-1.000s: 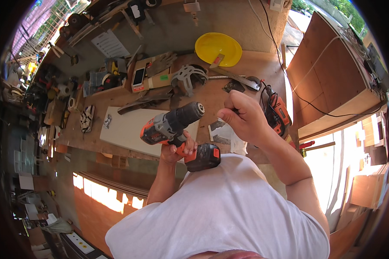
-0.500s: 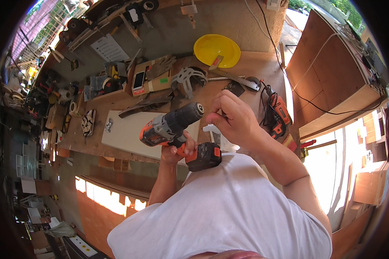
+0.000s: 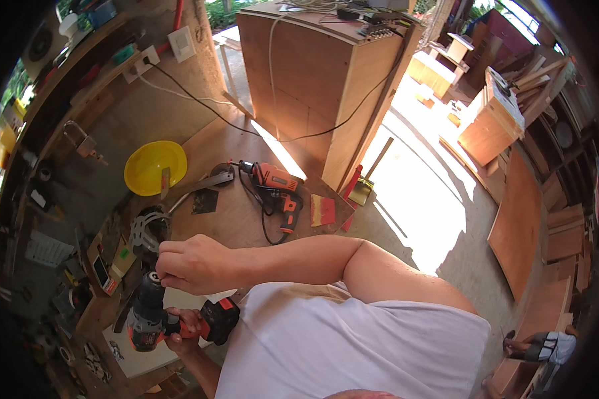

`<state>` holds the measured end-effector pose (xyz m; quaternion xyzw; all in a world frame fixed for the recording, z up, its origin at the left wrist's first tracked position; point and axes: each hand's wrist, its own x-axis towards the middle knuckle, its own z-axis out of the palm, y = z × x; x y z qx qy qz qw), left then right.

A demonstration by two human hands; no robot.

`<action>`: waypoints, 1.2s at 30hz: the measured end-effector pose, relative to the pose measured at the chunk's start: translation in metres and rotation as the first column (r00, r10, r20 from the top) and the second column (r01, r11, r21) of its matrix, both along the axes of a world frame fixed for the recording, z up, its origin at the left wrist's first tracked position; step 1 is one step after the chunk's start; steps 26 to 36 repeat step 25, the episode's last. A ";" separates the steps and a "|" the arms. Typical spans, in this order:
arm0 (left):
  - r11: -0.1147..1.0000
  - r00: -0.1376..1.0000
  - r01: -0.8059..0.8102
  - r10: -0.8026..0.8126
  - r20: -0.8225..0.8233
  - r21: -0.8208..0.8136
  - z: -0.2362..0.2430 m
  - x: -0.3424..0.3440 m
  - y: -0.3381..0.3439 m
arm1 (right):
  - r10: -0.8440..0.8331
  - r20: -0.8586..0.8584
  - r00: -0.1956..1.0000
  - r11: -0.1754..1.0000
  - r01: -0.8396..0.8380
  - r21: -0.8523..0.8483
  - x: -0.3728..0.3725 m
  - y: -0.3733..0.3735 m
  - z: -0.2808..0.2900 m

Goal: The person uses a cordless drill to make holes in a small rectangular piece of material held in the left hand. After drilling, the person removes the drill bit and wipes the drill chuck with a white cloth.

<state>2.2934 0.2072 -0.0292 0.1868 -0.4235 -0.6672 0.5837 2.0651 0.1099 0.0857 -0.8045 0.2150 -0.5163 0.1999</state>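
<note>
My left hand (image 3: 185, 326) is wrapped round the grip of an orange, grey and black cordless drill (image 3: 152, 312). The drill's chuck points up and away, and its black battery (image 3: 221, 320) is against my white shirt. My right hand (image 3: 196, 265) is closed, with thumb and fingertips pinched together right at the front of the chuck. Whatever those fingertips may hold is hidden behind the hand. Below the drill, a pale flat board (image 3: 136, 356) lies on the wooden workbench (image 3: 203, 149).
Farther along the bench lie a yellow bowl-shaped shell (image 3: 136, 167), a grey strap frame (image 3: 146, 229) and a corded orange power drill (image 3: 276, 178). Beyond stands a tall wooden cabinet (image 3: 293, 86), crossed by a black cable. A dustpan (image 3: 361, 191) is on the floor to the right.
The view has swung to the right, so the bench now sits at the left. My right hand has come from beside the chuck to its front. The left hand keeps its hold on the drill.
</note>
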 end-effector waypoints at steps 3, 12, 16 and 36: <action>0.999 0.999 0.052 -0.052 0.011 0.003 0.002 -0.008 -0.012 | -0.115 0.039 0.993 0.993 0.114 0.019 -0.008 0.005 -0.005; 0.980 0.976 0.191 -0.184 0.119 -0.050 0.013 -0.029 -0.055 | -0.192 0.039 0.981 0.955 0.177 0.238 -0.053 0.003 -0.001; 0.993 0.989 -0.054 0.068 0.128 -0.108 0.002 -0.059 -0.074 | -0.205 -0.064 0.977 0.827 0.208 0.522 -0.101 0.020 -0.017; 0.906 0.904 -0.421 0.415 0.108 0.039 -0.057 -0.057 -0.132 | -0.383 0.353 0.854 0.324 -0.234 0.917 -0.194 0.067 -0.107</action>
